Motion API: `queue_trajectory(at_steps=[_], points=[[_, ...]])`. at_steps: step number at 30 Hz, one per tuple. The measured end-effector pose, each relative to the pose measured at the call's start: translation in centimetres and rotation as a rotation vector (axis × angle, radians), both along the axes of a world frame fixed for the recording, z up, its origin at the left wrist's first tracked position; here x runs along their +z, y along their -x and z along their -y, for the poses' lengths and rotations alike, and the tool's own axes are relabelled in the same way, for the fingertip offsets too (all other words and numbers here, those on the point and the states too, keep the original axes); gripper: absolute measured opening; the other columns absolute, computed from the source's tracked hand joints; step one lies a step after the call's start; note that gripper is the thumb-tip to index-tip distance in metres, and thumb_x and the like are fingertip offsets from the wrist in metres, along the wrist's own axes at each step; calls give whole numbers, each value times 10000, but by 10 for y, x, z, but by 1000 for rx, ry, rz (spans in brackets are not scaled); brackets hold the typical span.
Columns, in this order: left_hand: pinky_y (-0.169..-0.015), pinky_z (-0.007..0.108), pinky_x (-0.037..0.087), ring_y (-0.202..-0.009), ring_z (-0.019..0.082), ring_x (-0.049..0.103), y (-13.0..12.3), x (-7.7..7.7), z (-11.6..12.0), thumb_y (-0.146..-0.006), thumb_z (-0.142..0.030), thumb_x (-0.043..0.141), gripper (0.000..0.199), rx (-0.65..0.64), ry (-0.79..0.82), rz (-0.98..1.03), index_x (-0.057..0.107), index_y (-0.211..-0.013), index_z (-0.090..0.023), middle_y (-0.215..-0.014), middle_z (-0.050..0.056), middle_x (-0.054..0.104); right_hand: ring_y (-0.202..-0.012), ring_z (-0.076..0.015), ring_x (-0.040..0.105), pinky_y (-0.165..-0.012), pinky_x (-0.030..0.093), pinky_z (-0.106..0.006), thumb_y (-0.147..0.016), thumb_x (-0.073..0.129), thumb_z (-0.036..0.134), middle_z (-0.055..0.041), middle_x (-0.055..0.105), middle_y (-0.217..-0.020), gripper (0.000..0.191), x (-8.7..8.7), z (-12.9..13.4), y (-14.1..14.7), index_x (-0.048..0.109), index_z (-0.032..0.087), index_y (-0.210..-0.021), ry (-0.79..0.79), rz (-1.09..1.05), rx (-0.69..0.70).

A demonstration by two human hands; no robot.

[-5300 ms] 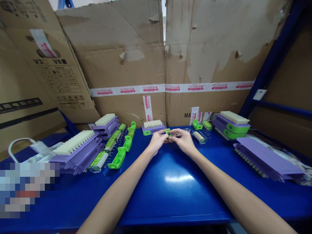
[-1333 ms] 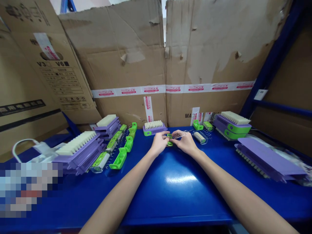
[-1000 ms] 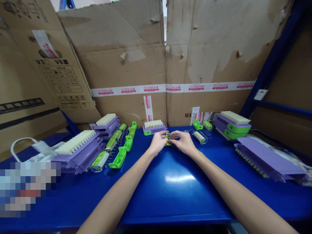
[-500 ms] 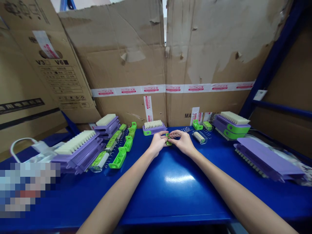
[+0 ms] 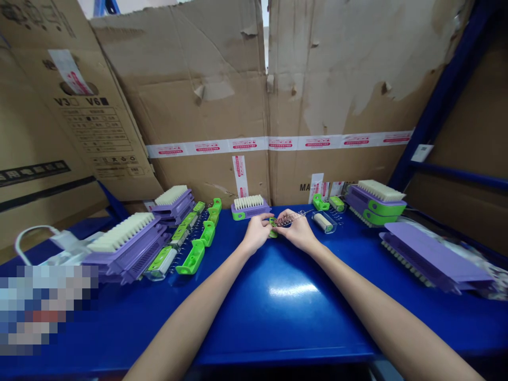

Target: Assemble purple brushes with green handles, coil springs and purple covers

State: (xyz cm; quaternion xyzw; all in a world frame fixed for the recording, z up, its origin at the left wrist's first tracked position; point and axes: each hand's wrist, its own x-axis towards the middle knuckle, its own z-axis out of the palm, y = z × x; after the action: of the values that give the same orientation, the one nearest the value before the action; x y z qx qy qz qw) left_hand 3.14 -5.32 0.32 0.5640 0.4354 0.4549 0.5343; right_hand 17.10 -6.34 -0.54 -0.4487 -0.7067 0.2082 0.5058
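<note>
My left hand [image 5: 256, 233] pinches a small green plastic part [image 5: 272, 233] near the middle of the blue table. From the other side, my right hand [image 5: 298, 233] is closed on a thin metal coil spring [image 5: 291, 218], its fingertips meeting the green part. Whether the spring's end sits inside the green part is hidden by the fingers. Just behind my hands stands a purple and green brush [image 5: 251, 208] with cream bristles facing up. Right of my right hand lies a clear case with a cream roller-like piece [image 5: 324, 222].
On the left are stacked purple brushes [image 5: 123, 241], green-topped blocks [image 5: 161, 262] and a row of green brackets [image 5: 192, 258] beside loose springs. More purple brushes [image 5: 375, 201] and a purple panel [image 5: 436, 254] stand right. Cardboard [image 5: 206, 106] walls the back. A white charger [image 5: 67, 239] lies left.
Both hands stay in nearly the same place, still holding the green part and the spring. The view has shifted very slightly.
</note>
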Motion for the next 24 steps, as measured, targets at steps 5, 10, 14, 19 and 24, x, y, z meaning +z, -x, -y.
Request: queue_trajectory(at_steps=[5,10,14,19,24], points=[[-547,205,496,-558,99,602,0,-4,-4,-726,25,495,386,10,-60,-12,581,-1089,-74,-715,54,670,-601,-140,579,-563,439,-236,-655,659,265,17,641,-695,171,-2,1,2,520,208,-737,22,-90,-4],[-564,234,519,-559,106,608,1,2,-2,-753,-2,507,362,7,-34,14,569,-1103,-72,-727,60,674,-647,-142,582,-615,441,-245,-665,642,260,18,646,-731,173,0,3,4,501,210,-752,3,-84,-16],[-614,260,535,-581,113,623,5,8,1,-743,-18,560,403,-83,28,48,541,-1144,-64,-722,58,669,-679,-144,576,-640,434,-250,-671,642,272,17,637,-749,179,-2,1,2,495,206,-750,10,-71,-7],[-622,250,534,-624,122,638,8,11,3,-673,30,602,499,-136,75,31,533,-1158,-61,-786,81,673,-678,-139,546,-628,413,-244,-666,651,277,17,612,-742,184,-2,0,-1,516,196,-761,26,-26,38],[-626,270,540,-627,131,637,7,11,2,-653,24,611,536,-165,75,18,521,-1175,-60,-822,101,683,-651,-128,511,-616,385,-243,-664,638,234,22,586,-736,170,2,-1,-3,506,191,-763,6,62,16]])
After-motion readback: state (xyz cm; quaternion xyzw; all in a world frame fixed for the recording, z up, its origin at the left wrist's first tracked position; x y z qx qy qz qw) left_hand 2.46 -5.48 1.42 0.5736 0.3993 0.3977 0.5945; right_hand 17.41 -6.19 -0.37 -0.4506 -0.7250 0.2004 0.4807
